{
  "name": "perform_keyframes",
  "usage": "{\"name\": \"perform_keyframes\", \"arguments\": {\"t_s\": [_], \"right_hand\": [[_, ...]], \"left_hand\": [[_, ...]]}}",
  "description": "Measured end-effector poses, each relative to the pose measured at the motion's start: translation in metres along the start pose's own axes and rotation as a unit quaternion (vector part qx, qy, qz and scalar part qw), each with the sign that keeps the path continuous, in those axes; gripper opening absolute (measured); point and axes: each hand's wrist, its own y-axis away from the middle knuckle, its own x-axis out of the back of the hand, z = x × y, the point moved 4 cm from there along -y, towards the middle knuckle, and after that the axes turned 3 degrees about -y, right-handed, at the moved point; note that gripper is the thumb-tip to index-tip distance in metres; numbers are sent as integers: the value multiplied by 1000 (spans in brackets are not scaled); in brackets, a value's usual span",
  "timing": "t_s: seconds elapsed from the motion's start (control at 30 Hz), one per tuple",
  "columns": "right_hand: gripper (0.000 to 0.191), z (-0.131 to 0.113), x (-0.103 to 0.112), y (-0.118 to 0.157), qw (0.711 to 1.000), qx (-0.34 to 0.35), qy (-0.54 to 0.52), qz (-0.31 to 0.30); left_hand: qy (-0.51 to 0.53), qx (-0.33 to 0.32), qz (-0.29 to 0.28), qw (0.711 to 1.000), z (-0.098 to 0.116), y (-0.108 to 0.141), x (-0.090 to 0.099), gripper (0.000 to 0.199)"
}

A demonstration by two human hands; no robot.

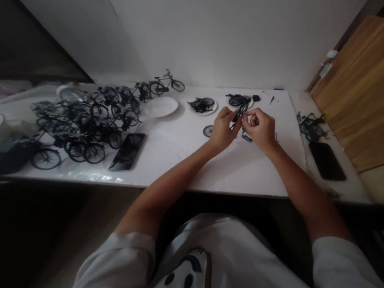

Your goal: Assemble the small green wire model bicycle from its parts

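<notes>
Above the white tabletop, my left hand (224, 128) grips a small dark model bicycle part (240, 112) between thumb and fingers. My right hand (260, 128) pinches at the same part from the other side, its fingers curled. Fingers cover much of the part, so its exact shape is unclear. A small spoked wheel (208, 130) lies just left of my left hand. Under my right hand rests a small dark piece (246, 138). Behind the hands, dark bicycle parts (237, 100) sit on a plate, and more wheels and parts (201, 104) fill another small plate.
A crowd of black model bicycles (91, 114) covers the table's left side, with one bicycle (167, 84) by the wall. Between stand a white plate (161, 107) and a phone (127, 151). At right lie another phone (327, 161), dark frames (314, 125) and a wooden board (368, 90).
</notes>
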Motion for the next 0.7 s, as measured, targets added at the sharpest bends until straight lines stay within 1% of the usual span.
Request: {"name": "perform_keyframes", "arguments": {"t_s": [0.07,0.13,0.23,0.37,0.57,0.7], "right_hand": [[5,0,-2,1,1000,-13,-19,-1],[6,-1,-3,2,999,-13,-38,7],[6,-3,-2,3,998,-19,-62,14],[12,-3,-2,2,995,-55,-77,14],[21,-2,-7,5,985,-104,-135,27],[24,2,-15,7,968,-142,-203,31]], "left_hand": [[-5,-5,-1,1000,-2,0,1,30],[-10,-16,0,1000,-4,0,1,35],[-21,-36,12,999,-5,-1,2,44],[-28,-42,13,999,-4,-1,1,53],[-12,-25,-11,1000,-5,-1,0,58],[-21,-31,-14,999,-6,-1,-1,55]]}}
